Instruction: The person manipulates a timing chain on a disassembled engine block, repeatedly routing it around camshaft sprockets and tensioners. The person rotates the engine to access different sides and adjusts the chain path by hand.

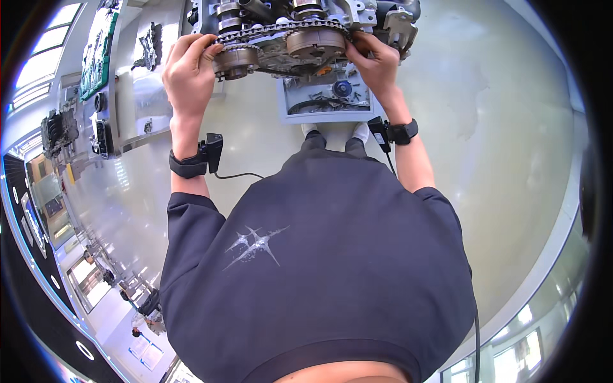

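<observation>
An engine (274,51) stands at the top of the view, with two round brown camshaft sprockets side by side on its near face. A metal timing chain (281,27) runs across the top of the left sprocket (236,62) and the right sprocket (316,43). My left hand (189,73) is closed, thumb and fingertips pinching the chain at the left sprocket's outer edge. My right hand (378,64) has its fingers closed on the chain at the outer edge of the right sprocket; its fingertips are partly hidden.
Below the engine is a grey tray (329,117) holding loose parts, just ahead of my feet. A metal workbench (143,96) with engine parts and a green tray (99,60) stands at the left. A cable (239,176) hangs from my left wrist strap.
</observation>
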